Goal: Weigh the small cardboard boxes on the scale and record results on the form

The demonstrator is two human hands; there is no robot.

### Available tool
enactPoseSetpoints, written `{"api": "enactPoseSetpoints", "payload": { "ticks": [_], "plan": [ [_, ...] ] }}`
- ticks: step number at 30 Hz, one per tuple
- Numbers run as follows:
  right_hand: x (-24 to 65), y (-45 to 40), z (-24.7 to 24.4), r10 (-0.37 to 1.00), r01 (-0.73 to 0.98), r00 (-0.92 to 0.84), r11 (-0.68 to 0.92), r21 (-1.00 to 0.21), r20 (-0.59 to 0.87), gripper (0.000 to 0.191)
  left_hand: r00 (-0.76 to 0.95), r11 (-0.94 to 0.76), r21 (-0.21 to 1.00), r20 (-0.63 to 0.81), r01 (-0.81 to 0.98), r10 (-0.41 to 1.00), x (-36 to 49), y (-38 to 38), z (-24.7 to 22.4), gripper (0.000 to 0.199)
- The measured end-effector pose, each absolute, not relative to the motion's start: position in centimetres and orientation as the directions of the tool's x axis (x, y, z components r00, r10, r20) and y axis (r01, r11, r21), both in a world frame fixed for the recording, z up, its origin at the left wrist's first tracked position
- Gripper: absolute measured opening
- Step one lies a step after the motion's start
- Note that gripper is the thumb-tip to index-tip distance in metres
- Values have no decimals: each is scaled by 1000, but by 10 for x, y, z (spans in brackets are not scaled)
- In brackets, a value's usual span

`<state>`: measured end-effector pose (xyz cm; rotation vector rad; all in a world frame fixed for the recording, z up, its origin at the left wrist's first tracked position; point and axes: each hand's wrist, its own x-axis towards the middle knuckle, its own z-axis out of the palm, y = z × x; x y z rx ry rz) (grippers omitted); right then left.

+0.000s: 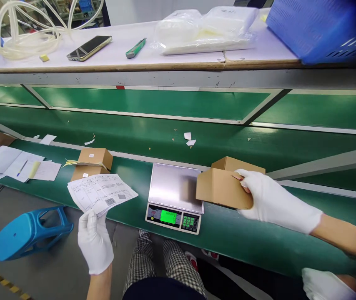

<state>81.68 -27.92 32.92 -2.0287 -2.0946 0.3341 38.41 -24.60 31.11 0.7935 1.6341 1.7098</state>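
The white-gloved right hand [268,200] is gripping a small brown cardboard box [223,188] just right of the steel-topped digital scale [174,193], long axis crosswise. The left hand [95,241] is pinching printed paper sheets [101,192] farther left.

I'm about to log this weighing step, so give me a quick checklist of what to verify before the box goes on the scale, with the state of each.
1. Scale pan free of objects: ok, the steel plate is bare.
2. Scale switched on: ok, its green display is lit; the reading is too small to tell.
3. Cardboard box firmly held: ok, the right hand grips its right end, holding it at the pan's right edge.
4. Box closed: ok as far as visible.
5. Paperwork ready: ok, the left hand holds the printed sheets left of the scale.
6. Scale level on the green bench: cannot tell.
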Motion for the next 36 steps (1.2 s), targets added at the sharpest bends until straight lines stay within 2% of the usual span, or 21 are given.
{"api": "enactPoseSetpoints", "payload": {
  "ticks": [3,7,10,14,20,25,27,31,34,36],
  "plan": [
    [782,-249,330,978,934,-206,183,-307,-42,40,-658,-28,999,-7,-42,753,376,-249,314,27],
    [743,-219,315,965,901,-262,235,-365,-27,35,-697,-30,999,-4,-37,718,362,-255,314,26],
    [725,-207,299,957,900,-290,270,-343,-8,33,-705,-4,999,-36,-54,709,355,-259,313,28],
    [715,-200,280,948,899,-316,305,-314,15,39,-716,32,999,-37,-21,698,352,-261,314,29],
    [708,-199,268,945,897,-326,319,-305,28,42,-687,13,998,-54,-65,725,354,-257,313,26],
    [713,-200,269,941,868,-333,333,-368,68,56,-652,3,998,-47,-70,757,358,-256,313,22],
    [718,-199,273,951,873,-291,310,-376,108,54,-638,-16,996,-44,-87,769,360,-256,313,20],
    [721,-195,284,987,964,-154,159,-212,38,26,-618,-28,995,-40,-100,785,362,-255,316,18],
    [712,-195,290,990,988,-125,118,-96,-67,33,-618,-54,993,-24,-108,786,362,-255,320,17],
    [704,-197,293,990,994,-93,87,-61,-105,33,-613,-73,991,-12,-113,790,362,-254,323,17]
  ]
}}
